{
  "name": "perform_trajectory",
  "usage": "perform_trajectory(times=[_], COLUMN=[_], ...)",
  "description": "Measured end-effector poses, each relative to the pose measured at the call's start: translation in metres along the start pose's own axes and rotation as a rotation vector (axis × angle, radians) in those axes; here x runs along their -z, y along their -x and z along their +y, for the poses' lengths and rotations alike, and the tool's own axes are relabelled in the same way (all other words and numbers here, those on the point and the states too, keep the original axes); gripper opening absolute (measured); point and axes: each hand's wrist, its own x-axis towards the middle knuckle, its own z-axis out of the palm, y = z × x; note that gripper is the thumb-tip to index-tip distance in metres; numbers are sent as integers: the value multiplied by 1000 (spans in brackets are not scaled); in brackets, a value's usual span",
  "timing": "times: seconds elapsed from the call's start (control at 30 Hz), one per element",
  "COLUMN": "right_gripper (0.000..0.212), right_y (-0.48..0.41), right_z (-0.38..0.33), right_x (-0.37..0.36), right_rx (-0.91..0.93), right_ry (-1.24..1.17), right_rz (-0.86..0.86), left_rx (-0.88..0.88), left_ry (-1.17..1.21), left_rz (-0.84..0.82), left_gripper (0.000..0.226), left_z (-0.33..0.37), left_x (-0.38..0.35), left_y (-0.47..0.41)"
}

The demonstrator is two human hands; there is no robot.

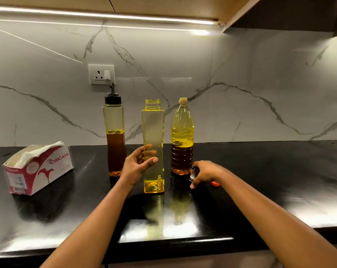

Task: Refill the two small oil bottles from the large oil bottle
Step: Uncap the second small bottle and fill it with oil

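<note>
Main source is the light strip under the cabinet at the top of your view. It clips to white, with a hot spot at its right end. The backsplash is evenly lit with a mild sheen. The black tabletop throws blown-out glare patches near the front edge and on the right, and mirrors the open bottle. The upper right corner is in deep shadow. Your left hand gripping that bottle is slightly soft, and its fingers smear behind the plastic. The cap in your right hand is too small to resolve. Straight lines bow toward the edges.
</note>
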Motion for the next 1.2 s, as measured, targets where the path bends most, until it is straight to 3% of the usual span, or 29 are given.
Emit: perform_trajectory(times=[0.13,0.27,0.37,0.5,0.67,0.83,1.07,1.2], right_gripper=[74,48,47,69,56,29,18,24], right_y=[2,-3,-14,-33,-58,-76,-78,-65], right_z=[6,-4,-26,-59,-82,-91,-105,-112], right_x=[19,59,89,111,113,116,100,96], right_rx=[-10,39,122,134,95,54,63,107], right_ry=[-245,-550,-663,-774,-811,-870,-831,-734], right_rz=[16,375,595,479,406,498,710,766], left_rx=[-1,10,23,32,25,19,14,17], left_ry=[-14,-26,-24,-39,-40,-27,-16,-26], left_rz=[3,10,8,-2,1,5,2,3], left_gripper=[90,89,90,89,91,89,77,88], left_z=[0,0,2,1,-2,-6,-4,-1], left_x=[3,11,14,15,17,18,17,20], left_y=[0,-2,-4,-7,-9,-11,-11,-6])
